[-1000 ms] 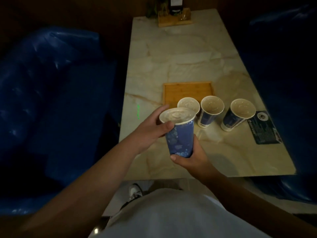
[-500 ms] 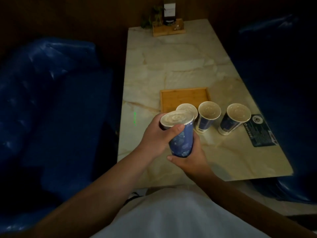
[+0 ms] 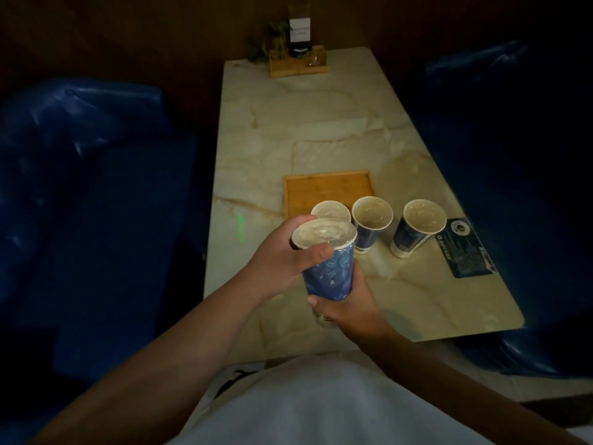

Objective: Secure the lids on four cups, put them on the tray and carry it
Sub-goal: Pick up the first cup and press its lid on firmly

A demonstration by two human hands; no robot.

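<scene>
You stand at the near end of the marble table (image 3: 321, 130), with the wooden tray (image 3: 327, 191) bare beyond three cups (image 3: 372, 224) lined up just this side of it. Your right hand (image 3: 348, 305) wraps closed round the base of the blue cup (image 3: 329, 273), held in the air nearer you than the tray. Your left hand (image 3: 282, 255) curls round its rim, thumb pressing on the clear lid (image 3: 324, 232). The cup leans left; press unevenly and I'd expect the lid to pop up on one side, or the paper wall to buckle. Since a second ago the thumb has slid further onto the lid.
</scene>
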